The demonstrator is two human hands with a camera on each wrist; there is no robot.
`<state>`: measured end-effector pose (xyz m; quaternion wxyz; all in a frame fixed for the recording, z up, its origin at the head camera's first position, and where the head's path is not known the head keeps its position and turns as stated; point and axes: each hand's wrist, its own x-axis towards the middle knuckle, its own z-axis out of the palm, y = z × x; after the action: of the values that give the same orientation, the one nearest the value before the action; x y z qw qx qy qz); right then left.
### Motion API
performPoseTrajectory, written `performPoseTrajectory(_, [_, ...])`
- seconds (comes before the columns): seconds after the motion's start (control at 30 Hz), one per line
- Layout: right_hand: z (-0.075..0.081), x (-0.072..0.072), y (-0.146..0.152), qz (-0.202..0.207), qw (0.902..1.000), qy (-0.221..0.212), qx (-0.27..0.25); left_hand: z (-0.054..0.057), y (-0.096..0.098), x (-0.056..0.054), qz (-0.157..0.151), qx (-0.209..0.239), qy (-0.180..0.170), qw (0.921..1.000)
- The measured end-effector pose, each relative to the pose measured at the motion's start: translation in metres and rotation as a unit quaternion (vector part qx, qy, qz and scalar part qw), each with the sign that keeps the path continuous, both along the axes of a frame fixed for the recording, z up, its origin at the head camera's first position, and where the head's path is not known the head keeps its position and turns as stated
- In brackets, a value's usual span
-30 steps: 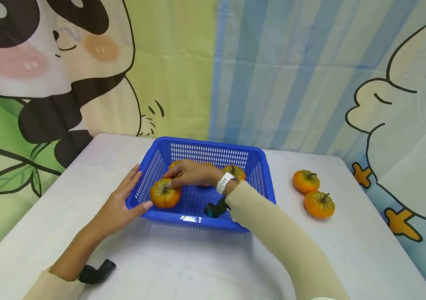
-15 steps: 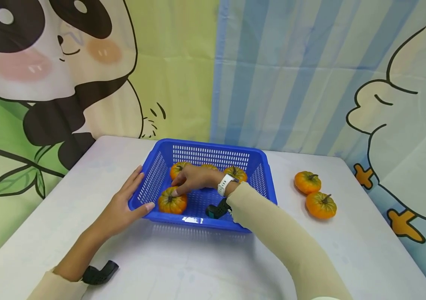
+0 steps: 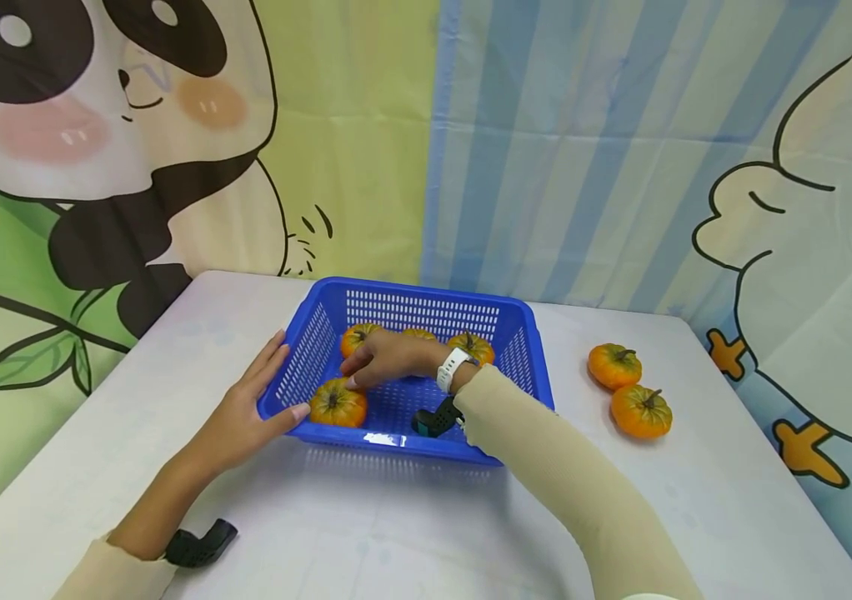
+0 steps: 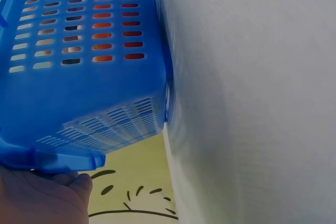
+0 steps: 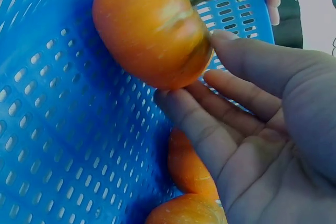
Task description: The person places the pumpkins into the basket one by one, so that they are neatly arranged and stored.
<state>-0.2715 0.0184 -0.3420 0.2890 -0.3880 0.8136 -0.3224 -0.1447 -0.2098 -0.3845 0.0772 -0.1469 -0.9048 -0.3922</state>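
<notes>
The front pumpkin (image 3: 336,405) in the basket (image 3: 433,447) is lying ungripped against relaxed fingers of the right hand (image 3: 392,356); the left hand's (image 3: 243,417) fingers are resting straight alongside.

The sleeves (image 3: 563,467) are cream, the wristband (image 3: 448,372) white.

Looks like a makeshift filming corner; can't tell if it's in a home or an office bldg. Bkgd is a creased cloth backdrop (image 3: 354,125), yellow-green & blue-striped, w/ a big black-and-white cartoon panda (image 3: 133,150) & a white cartoon bird (image 3: 824,350). It hangs right behind a white rectangular table (image 3: 396,533). Black plastic wrist cams (image 3: 201,546) on too.
</notes>
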Motion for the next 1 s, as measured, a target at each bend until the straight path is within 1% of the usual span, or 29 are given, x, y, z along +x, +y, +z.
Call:
performPoseTrajectory(0.17, [0.005, 0.0, -0.001, -0.021, 0.9986, -0.014, -0.046, 0.0, 0.0, 0.0, 0.0, -0.001, 0.002, 1.0])
performPoseTrajectory(0.23, [0.008, 0.001, -0.001, -0.026, 0.9973, -0.027, -0.063, 0.001, -0.001, 0.0, -0.001, 0.0, 0.001, 1.0])
performPoseTrajectory(0.4, [0.011, 0.003, -0.001, -0.025, 0.9958, -0.037, -0.08, 0.0, 0.0, 0.0, -0.001, 0.003, -0.001, 1.0])
performPoseTrajectory(0.57, [0.02, 0.005, 0.004, -0.039, 0.9901, -0.059, -0.121, 0.001, 0.001, 0.001, 0.001, 0.002, -0.003, 1.0])
performPoseTrajectory(0.67, [0.027, 0.005, 0.009, -0.037, 0.9889, -0.052, -0.134, 0.001, 0.001, 0.001, 0.002, 0.0, -0.003, 1.0])
performPoseTrajectory(0.7, [0.029, 0.005, 0.01, -0.035, 0.9895, -0.043, -0.134, 0.001, 0.001, 0.001, 0.002, 0.0, -0.003, 1.0])
performPoseTrajectory(0.77, [0.033, 0.004, 0.013, -0.039, 0.9893, -0.037, -0.135, 0.001, 0.001, 0.001, 0.003, -0.002, -0.003, 1.0])
performPoseTrajectory(0.93, [0.042, 0.005, 0.021, -0.059, 0.9827, -0.062, -0.164, 0.0, 0.0, 0.0, 0.002, -0.003, -0.002, 1.0])
performPoseTrajectory(1.0, [0.044, 0.005, 0.025, -0.063, 0.9786, -0.075, -0.181, -0.001, 0.0, -0.001, 0.003, -0.004, -0.001, 1.0])
